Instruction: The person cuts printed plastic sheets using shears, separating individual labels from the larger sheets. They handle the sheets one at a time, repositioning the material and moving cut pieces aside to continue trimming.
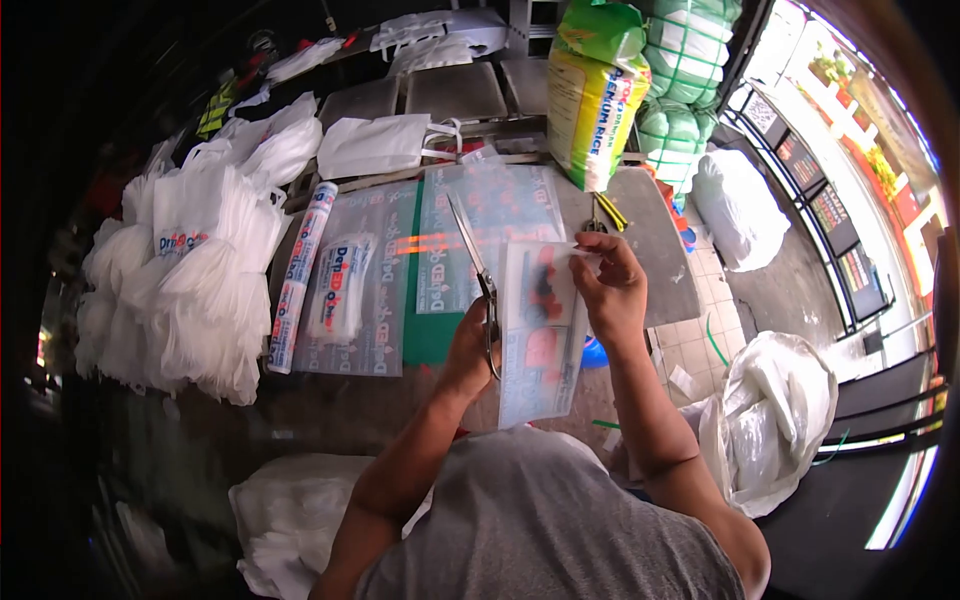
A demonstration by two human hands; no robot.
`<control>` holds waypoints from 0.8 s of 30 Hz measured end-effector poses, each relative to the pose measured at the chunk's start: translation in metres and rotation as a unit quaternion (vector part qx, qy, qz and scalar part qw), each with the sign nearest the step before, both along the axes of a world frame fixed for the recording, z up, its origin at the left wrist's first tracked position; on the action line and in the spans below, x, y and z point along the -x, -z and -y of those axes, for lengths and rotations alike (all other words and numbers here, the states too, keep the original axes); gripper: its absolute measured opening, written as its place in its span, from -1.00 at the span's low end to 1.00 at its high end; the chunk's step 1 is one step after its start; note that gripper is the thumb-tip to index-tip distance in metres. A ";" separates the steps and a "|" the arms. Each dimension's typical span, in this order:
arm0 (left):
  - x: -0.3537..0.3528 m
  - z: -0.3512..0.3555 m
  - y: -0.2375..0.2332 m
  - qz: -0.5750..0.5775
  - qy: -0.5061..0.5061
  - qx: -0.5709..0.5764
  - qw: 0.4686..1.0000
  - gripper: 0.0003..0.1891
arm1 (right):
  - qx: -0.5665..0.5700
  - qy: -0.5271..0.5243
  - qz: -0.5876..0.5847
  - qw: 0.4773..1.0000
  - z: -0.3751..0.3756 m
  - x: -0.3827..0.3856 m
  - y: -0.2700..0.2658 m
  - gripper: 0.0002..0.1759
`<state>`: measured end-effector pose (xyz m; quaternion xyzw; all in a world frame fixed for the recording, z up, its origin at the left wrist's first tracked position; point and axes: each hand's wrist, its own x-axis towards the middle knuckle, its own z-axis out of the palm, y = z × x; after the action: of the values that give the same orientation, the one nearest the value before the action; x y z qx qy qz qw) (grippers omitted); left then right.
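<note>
My left hand [470, 345] is closed around the handles of a pair of scissors [472, 243]. Their long blades point up and away over the table, slightly apart. A printed translucent plastic sheet [536, 350] hangs upright just right of the scissors. At its top right corner, my right hand [612, 285] pinches the sheet between thumb and fingers. Dark and red print shows through the film. Beyond both hands, larger printed plastic sheets [490, 205] lie flat across a green cutting mat [425, 345].
White bags [200, 290] are heaped at the left, beside a printed roll [303, 270] and a packed bundle [342, 290]. A rice sack [597, 100] stands at the back right, near yellow-handled scissors [610, 210]. An open white sack [775, 415] sits on the floor at right.
</note>
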<state>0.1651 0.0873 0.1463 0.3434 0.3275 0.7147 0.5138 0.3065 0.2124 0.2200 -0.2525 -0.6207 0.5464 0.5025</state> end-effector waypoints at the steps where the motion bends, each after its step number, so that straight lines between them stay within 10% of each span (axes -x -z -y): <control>1: 0.001 0.000 0.003 0.001 0.004 -0.012 1.000 -0.47 | 0.014 0.008 0.015 1.000 -0.001 0.001 0.001 -0.70; 8: 0.021 0.021 0.004 0.153 0.001 0.053 0.987 -0.47 | -0.023 0.030 0.030 0.999 -0.006 0.025 0.007 -0.72; 10: 0.030 0.021 0.001 -0.067 -0.119 0.120 0.983 -0.41 | -0.051 0.021 0.094 0.994 -0.006 0.038 0.007 -0.65; 13: 0.056 0.027 -0.002 -0.024 -0.149 0.119 0.981 -0.36 | -0.125 -0.022 0.109 0.986 0.005 0.054 -0.007 -0.48; 16: 0.099 0.051 -0.009 0.036 -0.158 0.079 0.984 -0.39 | -0.404 0.015 0.244 0.882 -0.001 0.070 -0.013 -0.27; 24: 0.218 0.116 -0.040 0.172 -0.174 0.120 0.962 -0.39 | -0.473 -0.159 0.247 0.831 0.048 0.206 -0.030 -0.18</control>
<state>-0.0530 -0.0288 0.1861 0.0883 0.3723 0.7969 0.4675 0.1009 0.1645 0.2497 -0.0086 -0.9381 0.1783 0.2969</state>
